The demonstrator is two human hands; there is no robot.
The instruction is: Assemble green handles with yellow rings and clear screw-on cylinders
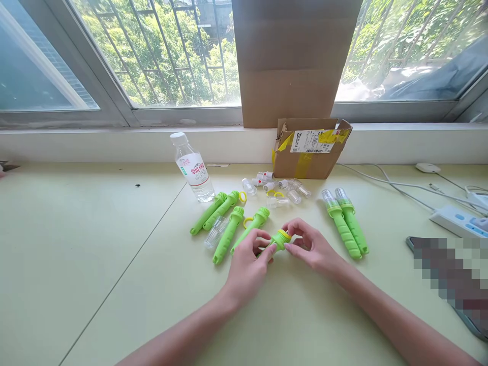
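My left hand (249,256) is closed around a green plastic handle (280,241), most of it hidden by the fingers. A yellow ring (284,234) sits around the handle's threaded end. The thumb and fingers of my right hand (310,244) pinch that ring at its edge. Left of my hands lie several loose green handles (229,235) with threaded ends, and a clear ribbed cap (216,232) rests among them. Beyond are more clear caps (293,193), small white pieces (266,176) and yellow rings (275,193).
Two green handles with clear caps fitted (345,223) lie side by side to the right. A water bottle (194,170) stands behind the handles. At the back is an open cardboard box (305,162). Cables, a power strip (459,221) and a blurred phone (453,284) lie at right.
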